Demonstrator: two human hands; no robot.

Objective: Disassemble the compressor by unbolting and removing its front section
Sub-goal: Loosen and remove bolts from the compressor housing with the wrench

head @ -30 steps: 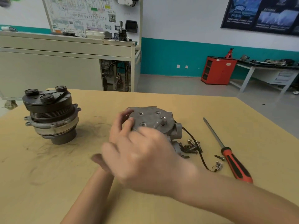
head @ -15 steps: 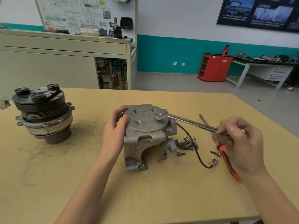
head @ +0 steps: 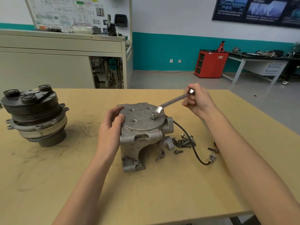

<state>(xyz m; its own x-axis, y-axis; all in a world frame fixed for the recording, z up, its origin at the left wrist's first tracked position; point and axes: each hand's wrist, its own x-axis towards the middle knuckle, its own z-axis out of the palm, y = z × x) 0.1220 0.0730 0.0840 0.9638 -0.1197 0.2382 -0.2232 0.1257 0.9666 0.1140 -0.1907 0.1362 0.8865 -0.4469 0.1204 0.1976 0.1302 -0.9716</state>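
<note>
A grey cast compressor housing (head: pixel 140 137) stands upright at the middle of the table, its flat round end facing up with three empty bolt holes. My left hand (head: pixel 112 125) presses against the housing's left upper edge. My right hand (head: pixel 197 101) grips the far end of a silver ring wrench (head: pixel 172 101). The wrench's ring end sits on a bolt (head: pixel 153 116) at the right of the top face. The black pulley and clutch section (head: pixel 33 114) stands apart at the table's left.
Several loose bolts (head: pixel 184 142) lie right of the housing, with a black wire (head: pixel 194 148) trailing to a small connector. My right forearm hides the red-handled screwdriver almost wholly. The table's (head: pixel 146 192) front edge is near; a red cabinet (head: pixel 210 64) stands far back.
My right hand has swung the wrench handle from the right side toward the far side, pivoting on the bolt. Before that it reached across the housing. My left hand stayed on the housing.
</note>
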